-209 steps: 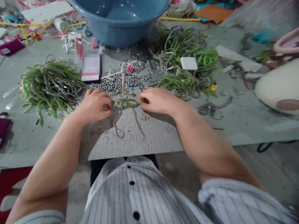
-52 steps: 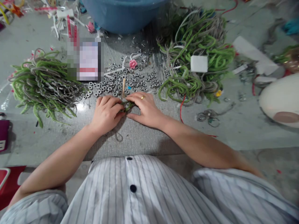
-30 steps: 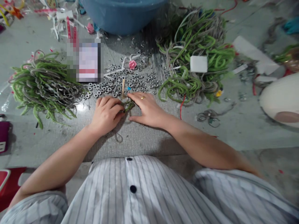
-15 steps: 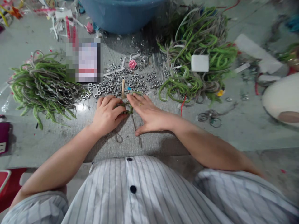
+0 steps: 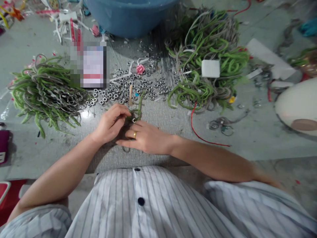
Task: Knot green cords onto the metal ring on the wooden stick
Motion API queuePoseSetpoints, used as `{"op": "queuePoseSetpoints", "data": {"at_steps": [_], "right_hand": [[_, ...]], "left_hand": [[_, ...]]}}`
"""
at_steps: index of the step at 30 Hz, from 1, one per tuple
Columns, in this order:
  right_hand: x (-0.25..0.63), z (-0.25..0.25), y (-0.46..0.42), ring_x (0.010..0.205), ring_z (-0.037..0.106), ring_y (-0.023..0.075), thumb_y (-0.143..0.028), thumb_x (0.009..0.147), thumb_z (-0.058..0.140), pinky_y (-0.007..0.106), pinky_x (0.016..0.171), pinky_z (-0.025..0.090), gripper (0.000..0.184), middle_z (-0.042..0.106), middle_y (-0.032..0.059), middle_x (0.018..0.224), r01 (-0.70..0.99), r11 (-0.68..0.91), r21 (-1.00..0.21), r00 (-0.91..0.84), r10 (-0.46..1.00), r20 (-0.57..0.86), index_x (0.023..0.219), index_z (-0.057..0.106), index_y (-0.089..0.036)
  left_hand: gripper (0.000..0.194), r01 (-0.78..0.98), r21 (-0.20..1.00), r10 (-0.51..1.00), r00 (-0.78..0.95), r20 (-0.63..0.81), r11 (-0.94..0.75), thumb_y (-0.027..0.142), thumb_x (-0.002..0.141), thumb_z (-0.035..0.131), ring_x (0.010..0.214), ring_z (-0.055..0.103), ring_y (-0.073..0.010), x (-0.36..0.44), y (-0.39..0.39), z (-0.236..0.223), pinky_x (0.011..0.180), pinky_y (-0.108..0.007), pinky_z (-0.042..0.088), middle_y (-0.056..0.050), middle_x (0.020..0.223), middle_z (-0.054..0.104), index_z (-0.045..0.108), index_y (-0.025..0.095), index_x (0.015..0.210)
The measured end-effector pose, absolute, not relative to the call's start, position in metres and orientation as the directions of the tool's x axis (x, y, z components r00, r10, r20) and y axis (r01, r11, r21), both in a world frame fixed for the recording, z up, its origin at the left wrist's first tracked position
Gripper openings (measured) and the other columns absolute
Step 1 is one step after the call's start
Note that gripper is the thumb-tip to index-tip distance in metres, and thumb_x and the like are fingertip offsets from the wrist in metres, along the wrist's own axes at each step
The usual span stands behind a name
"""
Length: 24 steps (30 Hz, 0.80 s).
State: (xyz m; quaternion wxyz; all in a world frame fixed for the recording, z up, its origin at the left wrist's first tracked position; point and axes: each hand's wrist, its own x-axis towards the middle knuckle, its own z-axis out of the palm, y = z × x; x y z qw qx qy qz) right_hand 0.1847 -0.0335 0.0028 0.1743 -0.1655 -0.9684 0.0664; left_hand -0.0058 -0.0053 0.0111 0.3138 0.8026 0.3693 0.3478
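Note:
My left hand (image 5: 111, 123) is closed, its thumb and fingertips pinched at a fuzzy green cord (image 5: 140, 107) just above the table. My right hand (image 5: 146, 137), with a gold ring on one finger, lies low across the front of the same cord, its fingers bent together at it; their exact hold is partly hidden. A metal nut (image 5: 134, 120) shows on the cord between the two hands. Below my right fingers a thin grey cord loop (image 5: 126, 149) sticks out. Just beyond the hands is a small wooden stick (image 5: 130, 94).
Loose metal nuts (image 5: 115, 96) are scattered beyond my hands. A green-and-grey cord bundle (image 5: 44, 92) lies left, a tangled cord pile (image 5: 210, 43) right with a white block (image 5: 210, 68) on it. A blue basin (image 5: 133, 19), a blurred phone-like object (image 5: 93, 66) and a red string (image 5: 205, 140) are around.
My right hand has gone from lying flat with spread fingers to bent fingers lower and further left. A nut now shows between the hands, and more red string is visible.

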Motion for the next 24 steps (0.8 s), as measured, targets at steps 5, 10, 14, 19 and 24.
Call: {"op": "queuePoseSetpoints", "data": {"at_steps": [5, 10, 14, 19, 24], "right_hand": [[0.176, 0.003, -0.038, 0.073, 0.049, 0.0162, -0.013, 0.093, 0.048, 0.032, 0.07, 0.032, 0.023, 0.062, 0.0019, 0.073, 0.312, 0.939, -0.142, -0.89, 0.342, 0.302, 0.078, 0.065, -0.018], [0.183, -0.002, -0.032, 0.073, 0.053, 0.0157, -0.019, 0.096, 0.045, 0.031, 0.071, 0.037, 0.024, 0.065, 0.0028, 0.073, 0.304, 0.874, -0.38, -0.782, 0.456, 0.424, 0.078, 0.061, -0.018], [0.189, -0.001, -0.026, 0.076, 0.058, 0.0138, -0.03, 0.096, 0.048, 0.028, 0.072, 0.044, 0.018, 0.066, 0.0023, 0.08, 0.306, 0.55, -0.777, -0.518, 0.781, 0.349, 0.085, 0.058, -0.019], [0.19, 0.0, -0.021, 0.066, 0.054, 0.0102, -0.037, 0.09, 0.055, 0.024, 0.063, 0.045, 0.019, 0.06, -0.0012, 0.074, 0.15, 0.174, -0.973, -0.342, 0.933, 0.114, 0.084, 0.056, -0.019], [0.188, -0.002, -0.019, 0.064, 0.051, 0.0095, -0.05, 0.085, 0.058, 0.025, 0.061, 0.045, 0.031, 0.056, -0.0023, 0.071, 0.08, 0.083, -0.993, -0.29, 0.955, 0.057, 0.084, 0.055, -0.02]], "left_hand": [[0.018, 0.39, 0.812, 0.839, 0.502, 0.208, -0.435, 0.011, 0.081, 0.043, 0.08, 0.06, -0.0135, -0.005, -0.004, 0.01, 0.075, -0.028, 0.051, -0.003, 0.084, 0.063, 0.06, 0.016, 0.084], [0.016, 0.33, 0.848, 0.813, 0.553, 0.181, -0.414, 0.016, 0.084, 0.047, 0.083, 0.062, -0.0146, -0.008, -0.003, 0.014, 0.077, -0.029, 0.051, -0.005, 0.088, 0.065, 0.063, 0.017, 0.087], [0.021, 0.255, 0.877, 0.786, 0.587, 0.193, -0.406, 0.027, 0.092, 0.047, 0.083, 0.062, -0.0156, -0.01, -0.002, 0.018, 0.076, -0.029, 0.051, -0.006, 0.088, 0.066, 0.065, 0.017, 0.092], [0.024, 0.3, 0.867, 0.82, 0.54, 0.189, -0.397, 0.037, 0.087, 0.059, 0.072, 0.06, -0.0137, -0.007, -0.002, 0.011, 0.063, -0.026, 0.049, -0.006, 0.084, 0.064, 0.065, 0.016, 0.097], [0.015, 0.348, 0.852, 0.865, 0.456, 0.211, -0.391, 0.032, 0.084, 0.065, 0.072, 0.061, -0.0137, -0.004, -0.003, 0.003, 0.065, -0.027, 0.049, -0.005, 0.082, 0.066, 0.066, 0.017, 0.087]]}}
